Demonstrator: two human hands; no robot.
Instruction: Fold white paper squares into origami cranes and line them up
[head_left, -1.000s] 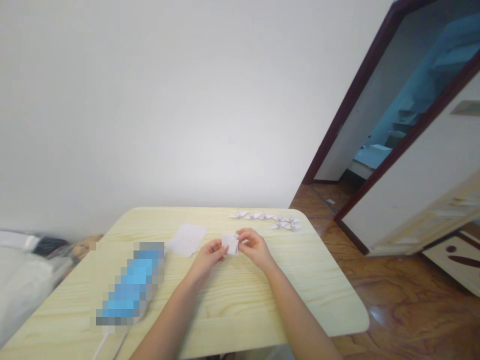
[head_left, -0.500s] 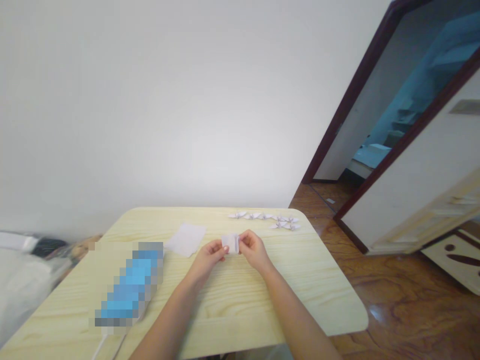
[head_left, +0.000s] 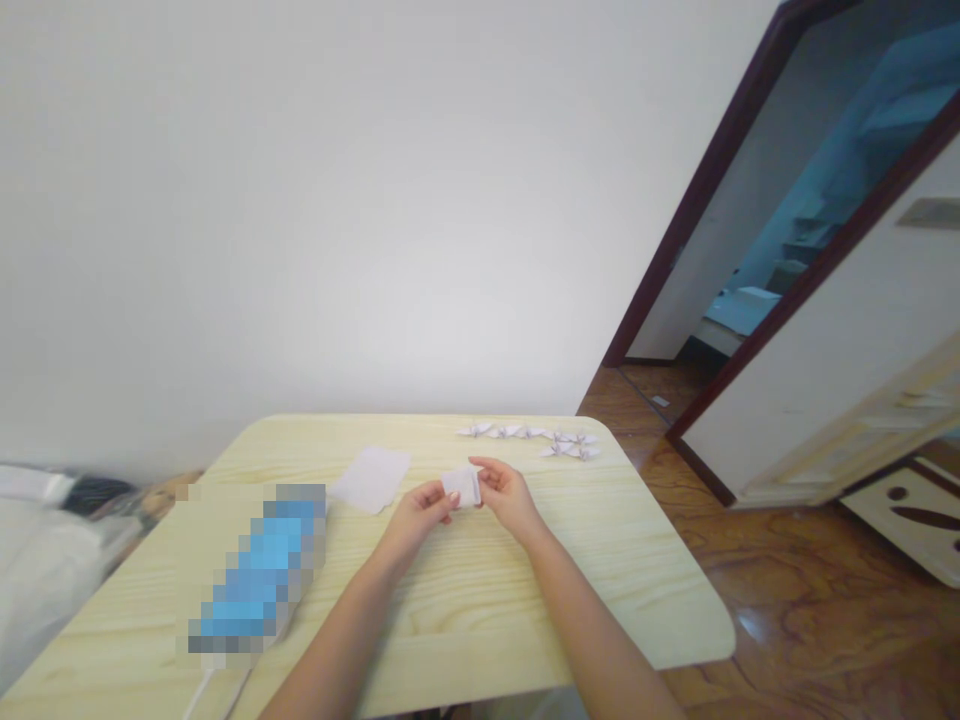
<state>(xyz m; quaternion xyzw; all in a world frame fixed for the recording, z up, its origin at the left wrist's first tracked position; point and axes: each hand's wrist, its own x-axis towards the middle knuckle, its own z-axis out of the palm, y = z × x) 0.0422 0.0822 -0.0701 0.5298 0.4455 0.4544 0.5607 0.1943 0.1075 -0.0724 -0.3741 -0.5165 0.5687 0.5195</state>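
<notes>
The left hand pinches a small folded white paper by its left edge, thumb and fingers together on it, and the right hand grips the other side, its fingers closed and reaching over the top edge. The paper is held just above the middle of a pale pine table. Compared with the earlier frame, it now sits tilted rather than upright, and the right hand's fingers lie further across it (the creases are too small to read). A flat paper sheet lies far left of the hands, and small origami cranes line the far edge.
</notes>
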